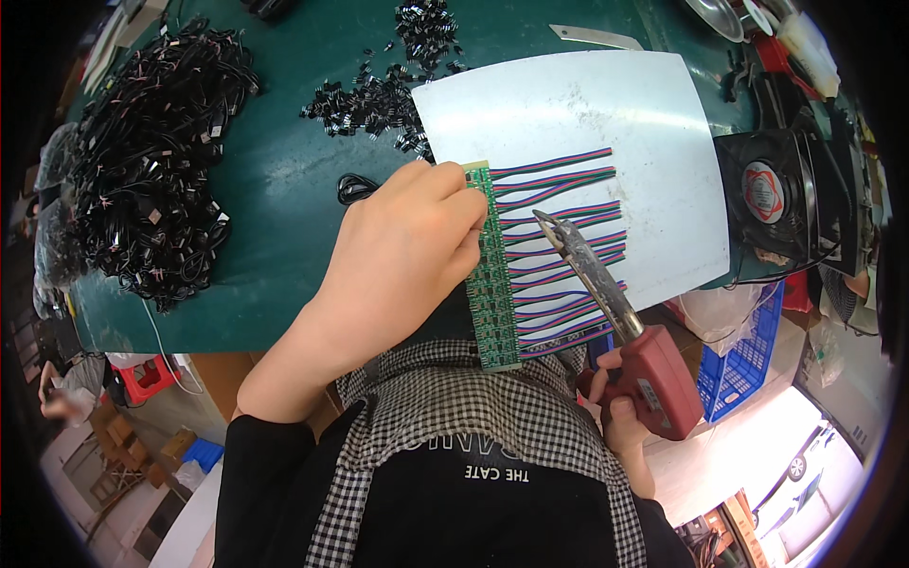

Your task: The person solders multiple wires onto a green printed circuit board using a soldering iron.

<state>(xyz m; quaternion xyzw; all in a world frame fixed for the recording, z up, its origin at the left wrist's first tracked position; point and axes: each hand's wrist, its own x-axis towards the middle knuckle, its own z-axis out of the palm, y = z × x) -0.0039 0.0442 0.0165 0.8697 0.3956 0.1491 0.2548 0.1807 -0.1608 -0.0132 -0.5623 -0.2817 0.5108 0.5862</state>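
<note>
My left hand (412, 232) is closed on the upper part of a long green circuit board panel (499, 312), its thumb and fingers pinching the edge. Several bundles of thin multicoloured wires (568, 216) run from the panel's right side across a white sheet (606, 104). In my right hand (620, 412) is a soldering gun (653, 379) with a red pistol-shaped body and a long metal barrel. Its tip points up and left, over the wires close to the panel; whether it touches anything I cannot tell. The fingers of my right hand are partly hidden behind the red grip.
A large heap of black cables (151, 170) covers the table's left side. Small black parts (379, 109) lie scattered beyond my left hand, with a coiled black cable (357, 187) nearer. A black fan (765, 194) stands to the right, above a blue crate (743, 364). A blade (597, 38) lies at the back.
</note>
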